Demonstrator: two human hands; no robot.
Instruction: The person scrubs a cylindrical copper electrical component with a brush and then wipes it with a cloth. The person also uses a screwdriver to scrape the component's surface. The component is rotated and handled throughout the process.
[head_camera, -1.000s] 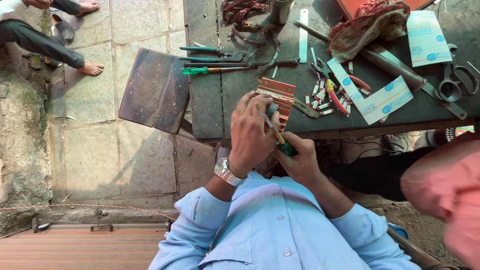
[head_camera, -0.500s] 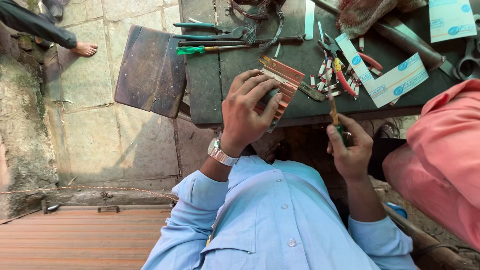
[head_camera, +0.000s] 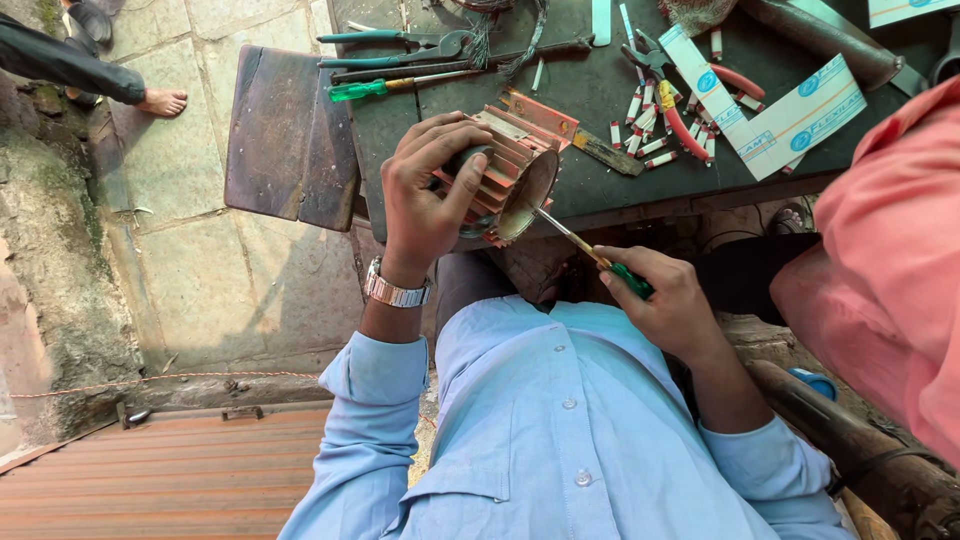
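The left hand (head_camera: 425, 205) grips the finned, reddish motor stator (head_camera: 505, 180), fingers wrapped over its top, holding it tilted at the near edge of the dark tabletop (head_camera: 600, 100). The right hand (head_camera: 665, 300), fingers clenched on the green handle, feeds a screwdriver (head_camera: 580, 243) into the stator's open bore. It seems best to keep the stator braced against the tabletop edge and the blade shallow, sliding along the inner wall rather than prying hard.
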